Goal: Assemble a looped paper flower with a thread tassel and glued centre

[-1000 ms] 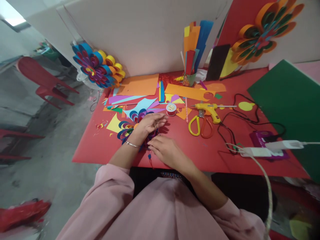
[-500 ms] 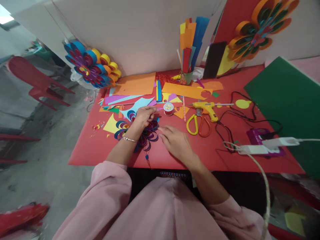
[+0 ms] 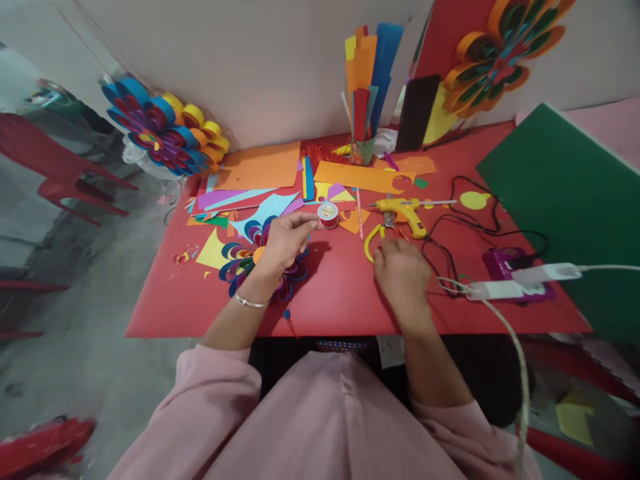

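My left hand (image 3: 291, 241) reaches over a layered paper flower (image 3: 233, 270) with blue, purple and red loops. Thumb and forefinger are pinched together at the left edge of a small spool of red thread (image 3: 329, 215). Whether thread is also between them is too small to tell. My right hand (image 3: 403, 273) has curled fingers over the red handle of a pair of scissors (image 3: 371, 243); the yellow handle shows to the left. Beyond the scissors lies a yellow glue gun (image 3: 405, 212). A blue bead on a string (image 3: 287, 314) hangs from the flower toward the table edge.
Paper scraps and an orange sheet (image 3: 260, 167) cover the back left of the red table (image 3: 345, 280). A cup of paper strips (image 3: 363, 150) stands behind. Right of my right hand are black cords, a purple power block (image 3: 505, 263) and a green board (image 3: 565, 200).
My right hand has moved right, from beside the flower onto the scissors. My left fingertips have come closer to the thread spool. The whole view has shifted slightly.
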